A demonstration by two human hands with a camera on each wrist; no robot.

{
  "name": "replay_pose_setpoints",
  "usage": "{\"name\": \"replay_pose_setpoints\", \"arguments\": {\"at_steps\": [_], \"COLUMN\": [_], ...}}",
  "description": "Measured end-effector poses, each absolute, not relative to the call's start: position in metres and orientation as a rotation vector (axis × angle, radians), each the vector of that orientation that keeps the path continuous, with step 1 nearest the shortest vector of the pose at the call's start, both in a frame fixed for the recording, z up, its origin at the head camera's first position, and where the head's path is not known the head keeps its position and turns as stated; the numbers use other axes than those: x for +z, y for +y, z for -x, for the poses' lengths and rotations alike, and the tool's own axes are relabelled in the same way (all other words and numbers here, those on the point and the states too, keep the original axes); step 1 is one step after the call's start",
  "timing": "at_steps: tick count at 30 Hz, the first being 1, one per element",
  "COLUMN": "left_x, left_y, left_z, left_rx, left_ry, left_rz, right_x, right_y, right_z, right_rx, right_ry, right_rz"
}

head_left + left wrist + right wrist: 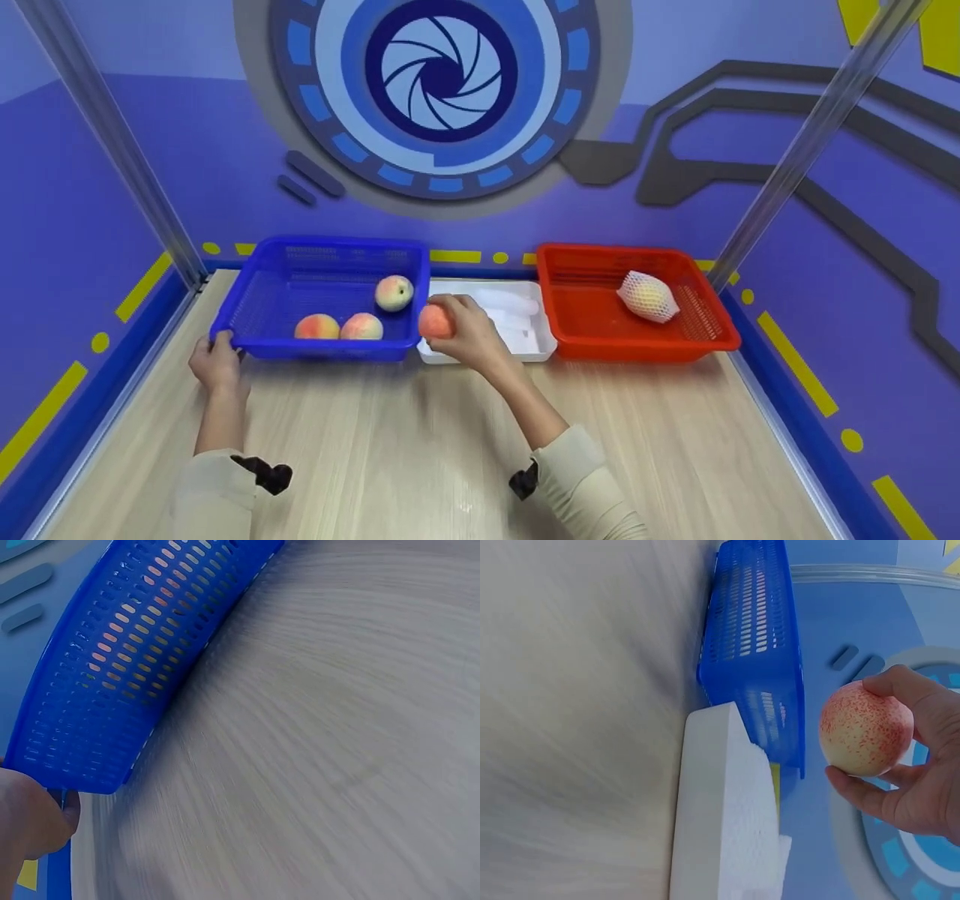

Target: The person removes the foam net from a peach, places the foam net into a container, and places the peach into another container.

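Note:
My right hand (pixel 472 334) holds a pink-and-cream peach (pixel 865 728) between thumb and fingers, raised over the left part of the white foam tray (pixel 544 346), near the right rim of the blue basket (pixel 330 349). My left hand (pixel 217 365) grips that basket by its near left corner; in the left wrist view, fingers curl at the rim. Inside the blue basket lie a peach (pixel 394 293) at the right and two peaches side by side near the front wall, the left one (pixel 316 327) more orange. White soft-looking wraps (pixel 506 303) lie in the tray.
To the right of the tray stands a red basket (pixel 637 348), holding one fruit in a white foam net (pixel 649 296). All three containers line the back wall. Wooden tabletop (pixel 375 450) stretches in front, between blue side walls and metal posts (pixel 806 150).

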State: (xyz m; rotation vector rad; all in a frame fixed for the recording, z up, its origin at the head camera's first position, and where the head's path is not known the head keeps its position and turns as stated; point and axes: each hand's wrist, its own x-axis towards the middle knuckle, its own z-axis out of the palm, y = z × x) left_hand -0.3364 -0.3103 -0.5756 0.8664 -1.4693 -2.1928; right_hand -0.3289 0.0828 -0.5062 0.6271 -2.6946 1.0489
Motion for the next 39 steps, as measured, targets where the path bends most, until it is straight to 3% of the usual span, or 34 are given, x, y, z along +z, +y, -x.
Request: {"name": "replay_pose_setpoints", "arguments": {"at_steps": [15,32,39], "left_x": [-0.567,-0.568,-0.575], "left_y": [-0.306,-0.307,-0.305], "left_z": [0.328,0.331,0.333], "left_rx": [-2.232,-2.202,-2.164], "left_ry": [-1.603,-1.579,-1.595], "left_rz": [-0.789,-0.778,-0.768], "right_x": [-0.468,-0.481,-0.476], "right_y": [0.03,-0.007,-0.008], "right_z": [0.354,0.391,0.406], "right_rx": [0.924,0.63,0.206], "right_ry": [-2.876,-3.055,-3.156], "right_rz": [-0.875,-1.069,-1.269]}}
